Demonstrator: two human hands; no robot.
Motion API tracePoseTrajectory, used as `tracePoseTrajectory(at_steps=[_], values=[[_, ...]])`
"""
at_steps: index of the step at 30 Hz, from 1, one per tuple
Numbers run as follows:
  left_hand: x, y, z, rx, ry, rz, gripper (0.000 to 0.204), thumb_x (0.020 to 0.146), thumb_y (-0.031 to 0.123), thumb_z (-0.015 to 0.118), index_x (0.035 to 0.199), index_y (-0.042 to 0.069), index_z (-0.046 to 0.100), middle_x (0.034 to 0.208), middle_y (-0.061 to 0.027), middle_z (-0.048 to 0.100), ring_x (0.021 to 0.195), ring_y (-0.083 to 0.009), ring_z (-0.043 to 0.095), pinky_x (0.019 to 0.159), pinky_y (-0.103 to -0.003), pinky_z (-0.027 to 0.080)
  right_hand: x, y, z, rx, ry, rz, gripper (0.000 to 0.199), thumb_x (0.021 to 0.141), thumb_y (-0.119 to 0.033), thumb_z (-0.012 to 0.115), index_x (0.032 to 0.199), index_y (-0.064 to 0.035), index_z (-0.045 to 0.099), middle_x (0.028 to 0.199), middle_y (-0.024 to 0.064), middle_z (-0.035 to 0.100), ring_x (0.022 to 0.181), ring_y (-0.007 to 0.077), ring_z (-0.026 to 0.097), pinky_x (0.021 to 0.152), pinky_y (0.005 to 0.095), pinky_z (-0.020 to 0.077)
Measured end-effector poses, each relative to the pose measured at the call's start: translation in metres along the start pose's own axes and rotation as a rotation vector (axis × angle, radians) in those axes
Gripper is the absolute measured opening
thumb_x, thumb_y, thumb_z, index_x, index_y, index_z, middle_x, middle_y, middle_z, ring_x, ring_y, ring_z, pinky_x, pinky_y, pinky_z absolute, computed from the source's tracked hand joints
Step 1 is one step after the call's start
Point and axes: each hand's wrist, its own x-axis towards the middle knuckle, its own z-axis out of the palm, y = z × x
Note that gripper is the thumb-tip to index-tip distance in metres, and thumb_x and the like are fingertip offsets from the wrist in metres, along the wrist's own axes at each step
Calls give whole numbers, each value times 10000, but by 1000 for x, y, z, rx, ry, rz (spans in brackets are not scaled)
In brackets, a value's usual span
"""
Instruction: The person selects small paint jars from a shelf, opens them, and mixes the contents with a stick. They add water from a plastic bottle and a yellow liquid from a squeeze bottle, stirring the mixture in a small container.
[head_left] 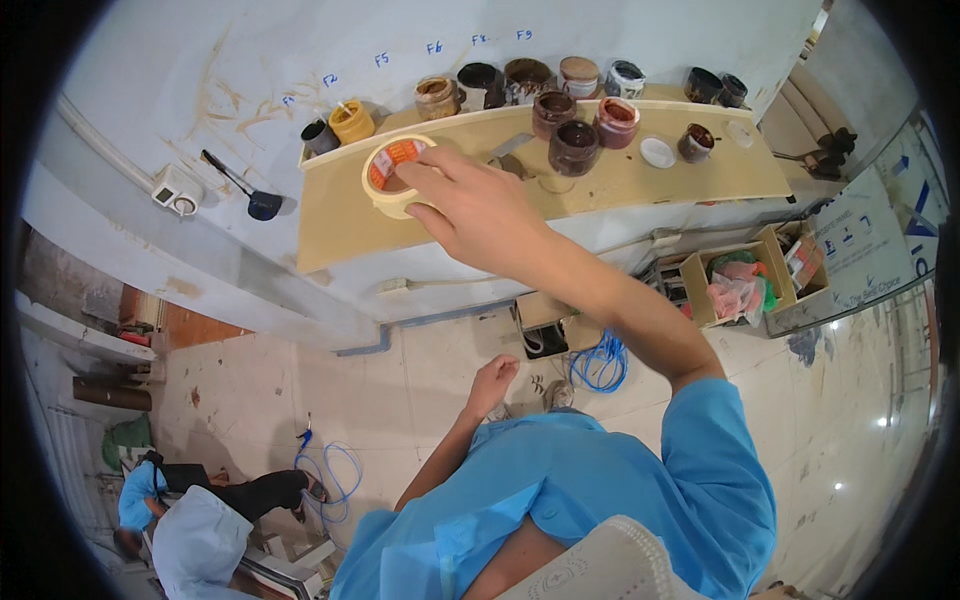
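Wooden shelf [640, 180] carries jars [574, 146] — right hand [480, 215] fingers [425, 165] grasp tape roll [395, 175], left hand [492, 385] hangs released, farther off.

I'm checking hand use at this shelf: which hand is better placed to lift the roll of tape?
Right. The right hand already grips the tape roll on the wooden shelf; the left hand hangs low, empty.

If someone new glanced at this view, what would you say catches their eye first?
Most striking is the right hand stretched up to a roll of tape at the left end of a pale wooden shelf. Behind it stands a row of paint-smeared jars, brown and yellow. The left hand hangs loosely below, holding nothing.
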Motion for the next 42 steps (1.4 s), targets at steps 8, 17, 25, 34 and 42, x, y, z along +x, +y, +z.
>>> tracePoseTrajectory(at_steps=[8,17,25,34,42], values=[[-37,20,-3,228,-41,-145,335,1034,361,671,1196,73,726,1046,-163,786,1004,-295,768,874,-379,579,-80,51,-112,-18,294,385,528,871,-147,847,1349,-41,650,1127,114,712,1042,207,680,852,347,564],[-6,37,26,179,-146,-26,332,1048,299,675,1240,29,699,1122,-154,773,1056,-252,742,934,-374,566,-53,152,-134,-452,30,496,661,849,-419,842,1358,-35,668,1226,217,706,1174,383,635,1004,495,507],[-16,30,33,232,-137,-117,351,1043,323,650,1244,43,713,1134,-160,779,1098,-275,749,952,-379,568,-76,137,-129,-345,240,335,522,806,-252,869,1250,-54,680,1168,139,694,1122,363,617,980,469,501],[-17,16,32,337,-247,-138,352,1029,337,639,1209,48,727,1121,-160,786,1075,-317,753,924,-414,574,-115,102,-143,-311,311,311,516,809,-194,865,1277,-84,677,1198,132,666,1102,362,608,944,462,516],[11,38,43,341,-292,-92,374,1040,360,636,1237,54,722,1128,-161,785,1083,-312,747,942,-406,568,-129,91,-145,-285,333,331,531,817,-185,861,1307,-105,672,1218,140,638,1118,367,613,937,449,522]])
